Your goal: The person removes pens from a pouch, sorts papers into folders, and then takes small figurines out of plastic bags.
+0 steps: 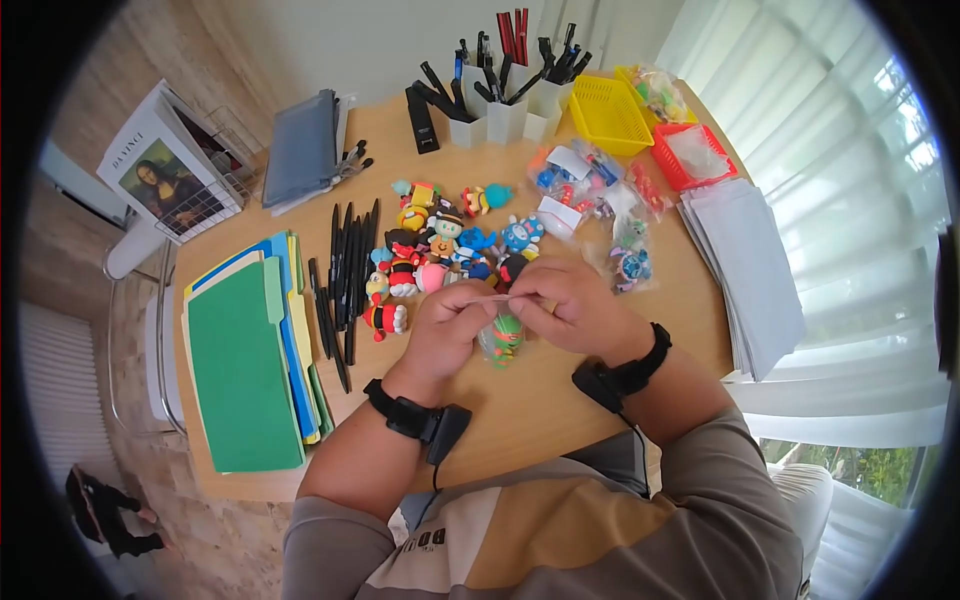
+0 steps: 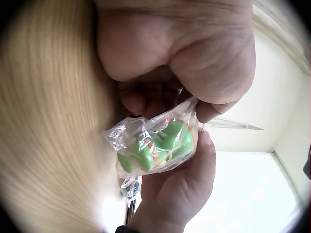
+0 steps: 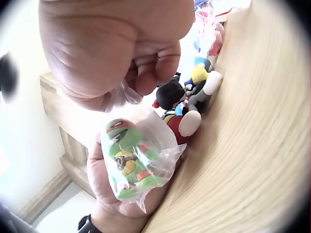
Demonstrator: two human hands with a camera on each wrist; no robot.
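Observation:
A small green toy figure sits in a clear plastic bag just above the wooden table, below both hands. My left hand pinches the bag's top edge between thumb and fingers. From the other side, my right hand pinches the same edge, its fingertips close to the left ones. The right wrist view shows the figure's green head with an orange-red band and a yellow patch on its body, seen through the plastic. Just beyond the hands lies a pile of loose toy figures.
Black pens and coloured folders lie to the left. Bagged toys and a paper stack are on the right. Pen holders, a yellow basket and a red basket stand at the back.

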